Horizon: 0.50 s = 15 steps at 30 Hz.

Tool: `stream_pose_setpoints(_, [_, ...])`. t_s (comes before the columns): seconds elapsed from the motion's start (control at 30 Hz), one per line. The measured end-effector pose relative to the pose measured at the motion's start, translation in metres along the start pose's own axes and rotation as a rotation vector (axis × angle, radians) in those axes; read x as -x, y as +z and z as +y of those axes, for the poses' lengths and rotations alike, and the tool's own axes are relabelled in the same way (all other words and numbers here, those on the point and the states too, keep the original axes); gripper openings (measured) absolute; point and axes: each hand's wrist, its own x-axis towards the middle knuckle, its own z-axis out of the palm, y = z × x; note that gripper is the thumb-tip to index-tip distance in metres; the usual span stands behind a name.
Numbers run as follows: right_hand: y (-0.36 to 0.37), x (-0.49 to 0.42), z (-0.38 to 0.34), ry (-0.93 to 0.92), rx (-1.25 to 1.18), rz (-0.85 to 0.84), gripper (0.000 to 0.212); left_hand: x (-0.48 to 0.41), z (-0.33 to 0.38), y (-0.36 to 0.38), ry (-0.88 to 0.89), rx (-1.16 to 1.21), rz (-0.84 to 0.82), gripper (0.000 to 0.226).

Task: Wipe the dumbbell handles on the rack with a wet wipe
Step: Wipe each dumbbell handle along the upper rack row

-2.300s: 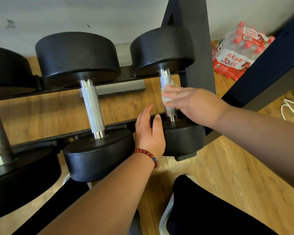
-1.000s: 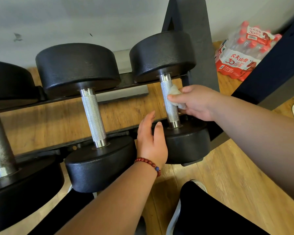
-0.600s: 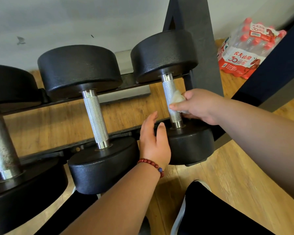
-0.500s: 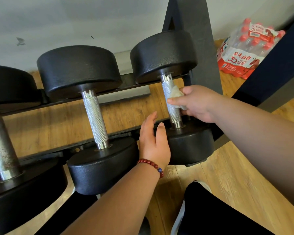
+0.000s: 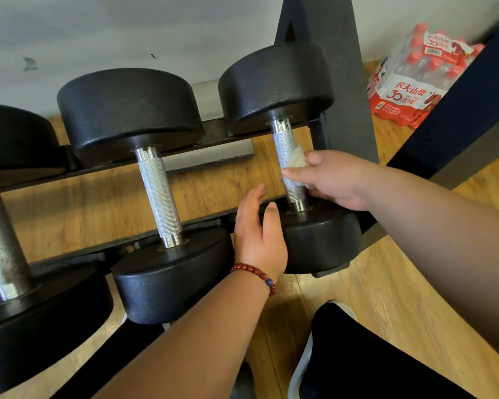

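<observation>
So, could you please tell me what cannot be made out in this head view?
- Head view: how far the crumpled white wet wipe wraps round the rightmost dumbbell's knurled steel handle; the right hand covers it.
- Head view: much of the leftmost black dumbbell; the picture's left edge cuts it off.
- Head view: the right side of the red-labelled bottle pack; the dark slanted beam hides it.

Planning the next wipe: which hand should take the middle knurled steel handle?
Right. The right hand pinches the white wet wipe on the neighbouring handle; the left hand is empty, resting on a black dumbbell head.
</observation>
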Motion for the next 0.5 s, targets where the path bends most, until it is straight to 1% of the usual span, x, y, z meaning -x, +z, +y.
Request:
stream_pose_setpoints(0.1, [-0.001,0.002,-0.002,0.034,-0.073,-0.040,0.041,0.000,0.000,0.001,-0.004,0.002,0.002,0.040])
stream_pose_setpoints(0.17, [0.002,-0.003,-0.007,0.016,-0.137,-0.006,0.042,0.000,-0.001,0.001,0.003,0.011,0.007,0.039])
stream_pose_setpoints(0.23, [0.007,-0.007,-0.012,-0.008,-0.154,0.016,0.052,0.000,-0.001,0.001,0.011,0.012,0.013,0.039])
stream_pose_setpoints(0.3, [0.008,-0.009,-0.009,-0.025,-0.084,0.005,0.061,0.000,-0.001,0.001,0.010,0.006,0.011,0.039])
stream_pose_setpoints(0.37, [0.007,-0.006,-0.004,-0.017,0.017,-0.024,0.065,0.000,-0.001,0.001,0.007,0.001,0.005,0.040])
stream_pose_setpoints(0.43, [0.005,-0.005,0.001,-0.009,0.070,-0.040,0.063,0.000,-0.001,0.001,0.007,-0.005,0.001,0.040])
stream_pose_setpoints(0.5, [0.005,-0.006,0.002,-0.042,0.013,-0.032,0.053,0.000,-0.001,0.001,0.009,-0.004,0.003,0.039])
